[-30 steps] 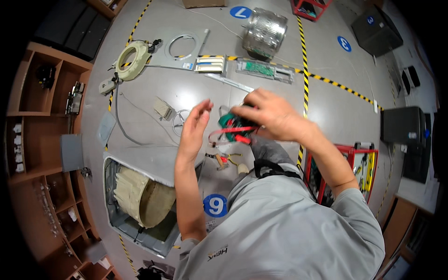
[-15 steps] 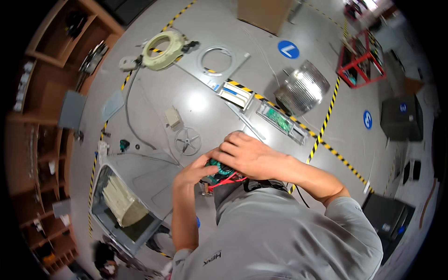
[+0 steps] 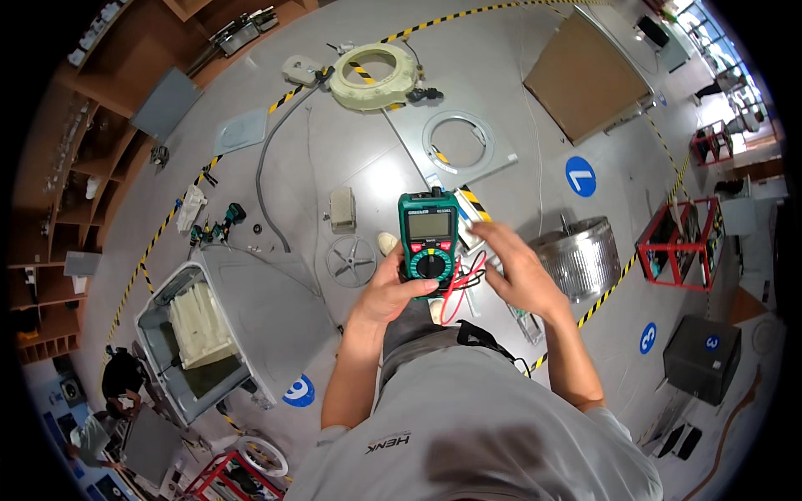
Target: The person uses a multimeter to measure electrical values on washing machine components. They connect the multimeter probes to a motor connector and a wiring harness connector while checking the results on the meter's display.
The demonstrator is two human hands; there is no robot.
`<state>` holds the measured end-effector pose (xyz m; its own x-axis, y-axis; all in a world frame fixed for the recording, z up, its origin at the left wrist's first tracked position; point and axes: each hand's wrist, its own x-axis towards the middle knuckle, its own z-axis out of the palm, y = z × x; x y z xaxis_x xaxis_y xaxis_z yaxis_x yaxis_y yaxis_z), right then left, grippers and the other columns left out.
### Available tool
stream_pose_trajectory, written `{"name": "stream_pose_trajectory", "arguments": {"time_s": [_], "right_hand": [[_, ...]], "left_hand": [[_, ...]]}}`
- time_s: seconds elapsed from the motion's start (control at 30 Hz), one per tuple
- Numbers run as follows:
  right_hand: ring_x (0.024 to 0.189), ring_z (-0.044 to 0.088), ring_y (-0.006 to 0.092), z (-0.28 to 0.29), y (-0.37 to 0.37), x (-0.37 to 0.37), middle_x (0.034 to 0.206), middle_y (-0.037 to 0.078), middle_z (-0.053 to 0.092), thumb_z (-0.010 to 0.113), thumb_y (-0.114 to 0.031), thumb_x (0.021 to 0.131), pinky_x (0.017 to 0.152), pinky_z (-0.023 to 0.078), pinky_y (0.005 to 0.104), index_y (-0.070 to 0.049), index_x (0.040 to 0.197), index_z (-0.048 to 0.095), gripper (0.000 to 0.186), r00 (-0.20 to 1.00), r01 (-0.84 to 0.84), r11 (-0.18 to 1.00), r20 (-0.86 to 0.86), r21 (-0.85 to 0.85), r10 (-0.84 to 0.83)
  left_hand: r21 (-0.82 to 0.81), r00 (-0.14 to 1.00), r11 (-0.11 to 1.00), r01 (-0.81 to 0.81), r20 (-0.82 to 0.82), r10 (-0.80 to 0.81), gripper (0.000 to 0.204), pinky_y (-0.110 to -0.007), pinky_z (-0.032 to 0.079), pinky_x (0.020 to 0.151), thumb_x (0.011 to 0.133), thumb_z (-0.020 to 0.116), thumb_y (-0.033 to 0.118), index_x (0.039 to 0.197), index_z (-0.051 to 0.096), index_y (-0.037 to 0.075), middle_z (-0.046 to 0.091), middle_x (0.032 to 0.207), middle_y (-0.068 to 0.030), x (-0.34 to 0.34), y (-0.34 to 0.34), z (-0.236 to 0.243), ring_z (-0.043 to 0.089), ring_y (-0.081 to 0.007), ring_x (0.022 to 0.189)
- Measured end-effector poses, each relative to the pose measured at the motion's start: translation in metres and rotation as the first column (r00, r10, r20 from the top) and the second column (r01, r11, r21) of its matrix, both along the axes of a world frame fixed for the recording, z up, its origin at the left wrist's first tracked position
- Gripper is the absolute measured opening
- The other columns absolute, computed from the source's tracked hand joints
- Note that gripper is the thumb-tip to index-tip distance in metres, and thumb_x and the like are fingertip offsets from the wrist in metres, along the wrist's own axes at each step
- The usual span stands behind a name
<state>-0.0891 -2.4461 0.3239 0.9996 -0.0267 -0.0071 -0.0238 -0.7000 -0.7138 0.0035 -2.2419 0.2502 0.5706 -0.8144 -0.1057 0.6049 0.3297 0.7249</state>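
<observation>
A green and black digital multimeter (image 3: 429,238) stands upright in my left hand (image 3: 388,290). My fingers wrap its lower left side, and the thumb lies across the front below the round dial. The display looks blank. My right hand (image 3: 526,274) is just right of the meter, fingers apart and holding nothing. Between the meter and that hand hang looped red and black test leads (image 3: 462,284); whether a fingertip touches them I cannot tell. Beyond my hands, a spoked pulley wheel (image 3: 351,261) lies on the floor.
At left lies a grey appliance cabinet (image 3: 267,296). A metal drum (image 3: 582,260) is at right. Ahead are a cream ring (image 3: 391,93) and a panel with a round opening (image 3: 499,156). A cordless drill (image 3: 227,219), grey hose (image 3: 261,171) and cardboard box (image 3: 581,79) are farther off.
Both hands were together over the meter and bundled leads, low by my body. The meter is now raised upright in my left hand, and my right hand has moved off to its right.
</observation>
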Motion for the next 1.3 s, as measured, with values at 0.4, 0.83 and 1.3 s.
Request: {"name": "stream_pose_trajectory", "arguments": {"time_s": [0.4,0.83,1.3], "right_hand": [[0.086,0.058,0.0356,0.001,-0.006,0.215,0.088,0.017,0.060,0.067,-0.023,0.082,0.074,0.045,0.0424,0.001,0.098,0.058,0.030,0.934,-0.277,0.956,-0.206,0.094,0.291],[0.075,0.059,0.0314,-0.022,-0.004,0.434,0.080,0.011,0.057,0.061,-0.020,0.087,0.062,0.046,0.0395,-0.004,0.095,0.058,0.018,0.910,-0.407,0.901,-0.016,0.152,0.414],[0.087,0.058,0.0324,-0.037,-0.104,0.676,0.093,0.011,0.056,0.057,-0.016,0.088,0.073,0.047,0.0409,-0.003,0.091,0.059,0.013,0.899,-0.403,0.902,-0.117,0.155,0.421]], "left_hand": [[0.202,0.972,0.973,-0.109,0.226,0.062,0.060,-0.029,0.042,0.094,0.076,0.073,0.008,0.128,0.044,-0.001,0.058,0.112,-0.0057,0.198,-0.004,0.031,0.053,-0.0126,0.105],[0.248,0.723,0.690,-0.680,0.071,0.687,0.065,-0.043,0.048,0.094,0.076,0.071,0.005,0.132,0.039,-0.003,0.053,0.125,-0.0221,0.343,0.036,0.019,0.057,-0.0307,0.110],[0.028,0.334,0.335,-0.942,-0.054,0.941,0.067,-0.050,0.034,0.107,0.092,0.058,0.025,0.145,0.023,0.007,0.033,0.146,-0.0162,0.544,0.054,0.020,0.041,-0.0341,0.127]]}}
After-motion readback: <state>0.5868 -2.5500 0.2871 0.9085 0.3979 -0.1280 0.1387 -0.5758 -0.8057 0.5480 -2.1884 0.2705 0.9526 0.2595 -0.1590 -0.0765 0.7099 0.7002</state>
